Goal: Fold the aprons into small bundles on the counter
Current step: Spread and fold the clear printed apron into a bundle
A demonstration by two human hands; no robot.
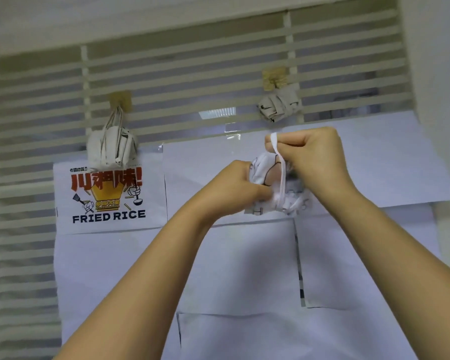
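I see both hands raised before a slatted window. My left hand [240,187] grips a bundled apron [268,175]; my right hand [313,155] pinches its white strap [279,162], pulled taut. Two tied bundles hang from hooks: one [112,146] above a fried-rice poster [108,196], another [278,105] higher right. White paper sheets [234,266] cover the glass behind.

A white printed apron bundle [276,183] sits mid-frame, strap [279,162] looped upward. Two grey bundles hang at upper left [112,149] and upper right [279,105].
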